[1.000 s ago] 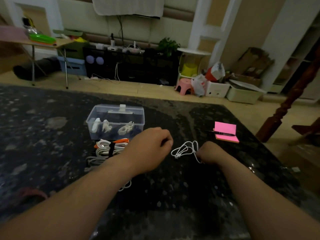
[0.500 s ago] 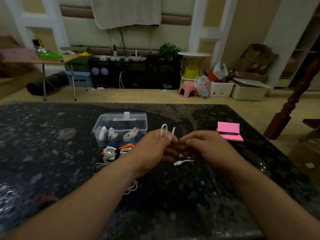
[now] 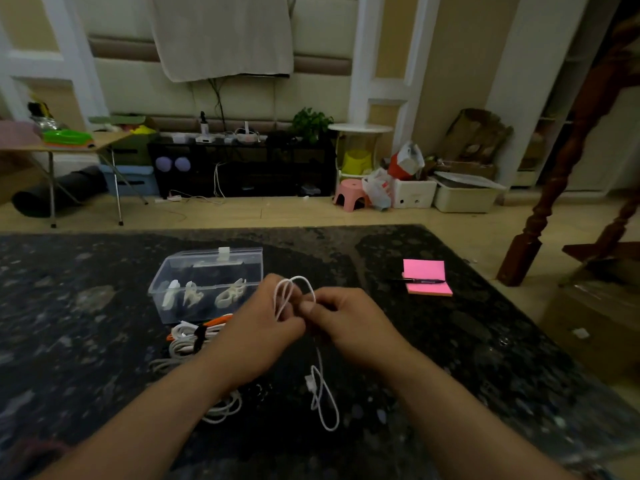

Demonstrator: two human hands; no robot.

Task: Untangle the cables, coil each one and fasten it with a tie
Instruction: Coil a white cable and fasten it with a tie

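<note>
**Both hands pinch a white cable**

Head view: over the middle of the dark speckled stone counter [image 3: 86, 306], the left hand [image 3: 256, 337] and right hand [image 3: 349, 327] meet. The fingers [image 3: 310, 308] of both are clamped on the thin white cable [image 3: 323, 407]. Its loops stand above them and its tail trails toward the near edge.

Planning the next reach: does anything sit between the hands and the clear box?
Nothing visible does. The left hand and right hand pinch the white cable close by the right end of the clear box. The bundled cables lie nearer, off to the left. The box lid looks shut.
</note>
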